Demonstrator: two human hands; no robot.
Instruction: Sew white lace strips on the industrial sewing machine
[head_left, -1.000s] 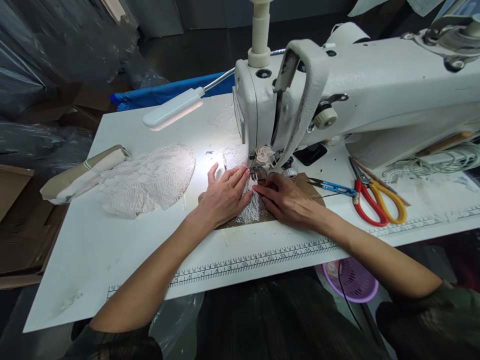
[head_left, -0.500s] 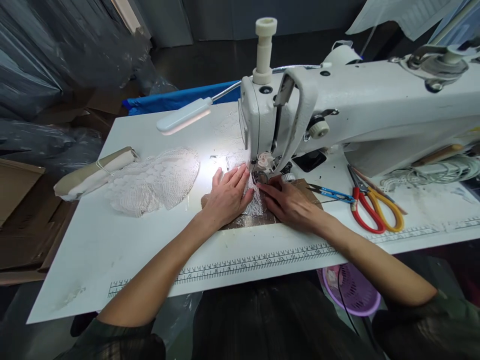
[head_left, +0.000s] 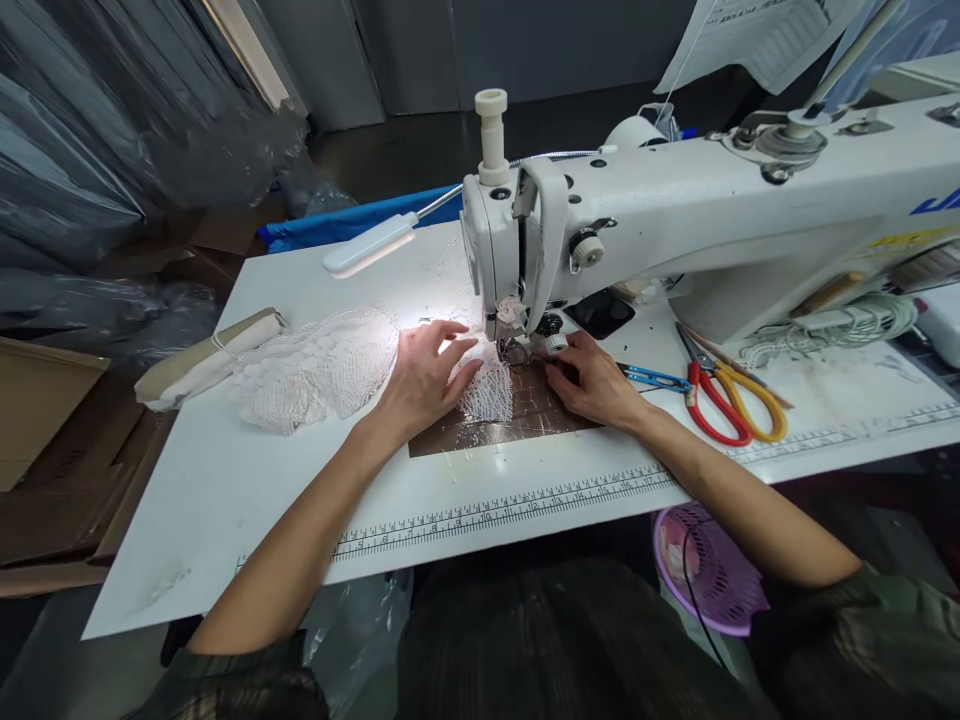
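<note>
White lace (head_left: pixel 486 388) lies under the needle area of a white sewing machine (head_left: pixel 645 215), over a brown plate (head_left: pixel 450 438). My left hand (head_left: pixel 426 375) is at the left edge of this lace, fingers spread and slightly bent, grasping nothing. My right hand (head_left: pixel 596 385) is just right of the presser foot (head_left: pixel 514 352), its fingers bent inward with the tips close together. Whatever is between those tips is too small to make out. A larger bunched piece of lace (head_left: pixel 315 365) rests left of my left hand.
A tied cloth roll (head_left: pixel 214 358) lies at the table's left. A lamp (head_left: pixel 373 245) hangs over the work. Blue snips (head_left: pixel 656 378) and red-and-yellow-handled scissors (head_left: pixel 739 402) lie to the right. A printed ruler (head_left: pixel 510 510) runs along the front edge, with a purple basket (head_left: pixel 720 575) below.
My left hand has lifted off the lace by the needle and shifted left, its fingers more spread. My right hand has drawn slightly right, uncovering more of the lace and brown plate.
</note>
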